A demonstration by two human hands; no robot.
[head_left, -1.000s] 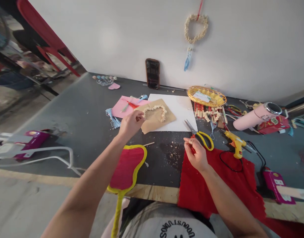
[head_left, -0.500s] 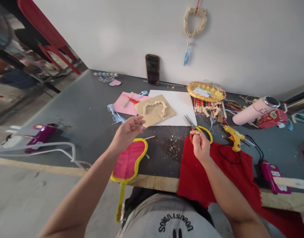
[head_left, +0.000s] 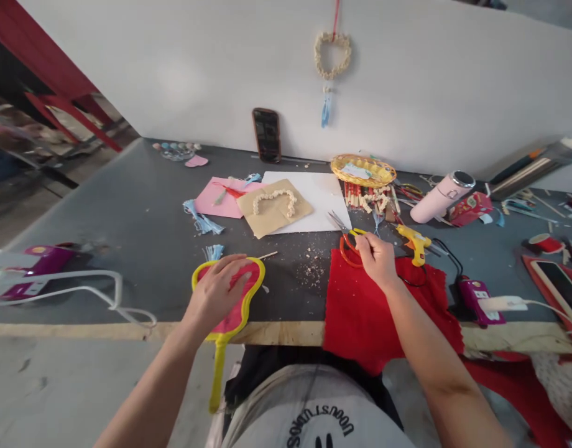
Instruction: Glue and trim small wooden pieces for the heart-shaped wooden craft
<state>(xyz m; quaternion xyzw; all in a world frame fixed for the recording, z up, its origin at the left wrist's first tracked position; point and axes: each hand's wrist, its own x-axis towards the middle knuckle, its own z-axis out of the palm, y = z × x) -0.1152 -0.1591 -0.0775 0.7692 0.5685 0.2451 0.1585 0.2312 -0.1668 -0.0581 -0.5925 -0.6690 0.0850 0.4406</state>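
Observation:
My left hand (head_left: 216,292) lies flat, fingers spread, on a pink hand fan with a yellow rim (head_left: 230,298) at the table's near edge. My right hand (head_left: 377,258) rests on a red cloth (head_left: 360,311) with its fingers curled at the handles of the yellow-and-red scissors (head_left: 349,239); whether it grips them I cannot make out. Farther back a half ring of cream beads (head_left: 274,198) lies on brown paper (head_left: 272,211), over a white sheet (head_left: 318,199).
A yellow glue gun (head_left: 414,239), a woven yellow basket (head_left: 363,171), red sticks, a pink bottle (head_left: 438,199), a phone leaning on the wall (head_left: 266,134), pink paper (head_left: 216,196), blue tassels (head_left: 199,219) and purple devices (head_left: 479,292) crowd the grey table. A bead heart hangs on the wall (head_left: 332,56).
My left hand drew back from the brown paper and came down flat on the fan. My right hand moved forward to the scissors' handles. The view swung to the right.

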